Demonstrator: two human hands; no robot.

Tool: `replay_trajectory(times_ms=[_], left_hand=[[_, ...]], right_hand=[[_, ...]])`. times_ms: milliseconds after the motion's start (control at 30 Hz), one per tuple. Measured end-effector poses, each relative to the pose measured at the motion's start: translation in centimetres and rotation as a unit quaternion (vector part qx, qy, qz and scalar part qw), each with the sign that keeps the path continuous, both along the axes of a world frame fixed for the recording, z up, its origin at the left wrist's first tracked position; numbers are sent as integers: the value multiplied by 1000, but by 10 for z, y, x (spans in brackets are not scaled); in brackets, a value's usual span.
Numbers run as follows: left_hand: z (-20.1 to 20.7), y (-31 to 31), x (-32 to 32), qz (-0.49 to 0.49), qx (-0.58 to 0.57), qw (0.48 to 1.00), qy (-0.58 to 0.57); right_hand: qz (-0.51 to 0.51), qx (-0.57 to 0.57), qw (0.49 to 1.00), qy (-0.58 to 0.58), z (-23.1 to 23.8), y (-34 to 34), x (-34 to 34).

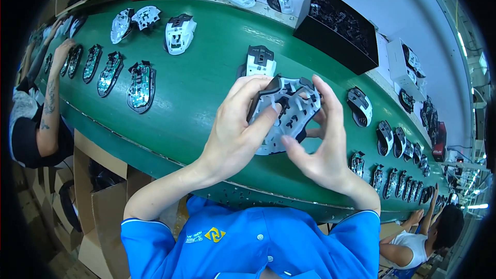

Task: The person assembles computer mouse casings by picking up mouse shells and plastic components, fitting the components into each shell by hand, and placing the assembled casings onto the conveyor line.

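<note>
Between my hands, above the green table, is a computer mouse top shell (296,112), its hollow white inside turned up toward me and black parts along its edges. My left hand (233,129) grips its left side, the thumb pressed inside against a small black part. My right hand (330,147) cups the right side, with the index fingertip at the upper corner and the thumb near the lower edge; its other fingers are partly hidden behind the shell. Just beyond my left fingers, another white and black mouse shell (260,62) lies on the table.
Mouse bases with green circuit boards (141,88) stand in a row at left; more bases (377,178) line the right. Assembled-looking mice (359,106) sit farther right. A black box of small dark parts (338,28) rests on the back ledge. Co-workers sit at both sides.
</note>
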State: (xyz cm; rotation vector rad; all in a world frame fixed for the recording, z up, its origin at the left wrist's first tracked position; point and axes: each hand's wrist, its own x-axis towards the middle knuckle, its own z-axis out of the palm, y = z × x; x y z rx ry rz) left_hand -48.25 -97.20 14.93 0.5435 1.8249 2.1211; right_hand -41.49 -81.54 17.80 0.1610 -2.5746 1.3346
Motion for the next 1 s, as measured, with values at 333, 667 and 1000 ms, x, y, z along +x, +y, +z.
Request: replay_trajectory(times_ms=[333, 667, 1000], left_hand=[[15, -15, 20, -32, -25, 985, 167], [11, -9, 27, 41, -73, 965, 249], [41, -40, 2, -84, -93, 990, 57]], right_hand=[[-30, -76, 989, 124, -6, -7, 7], [-37, -99, 978, 181, -15, -14, 10], [12, -106, 994, -37, 9, 57, -36]])
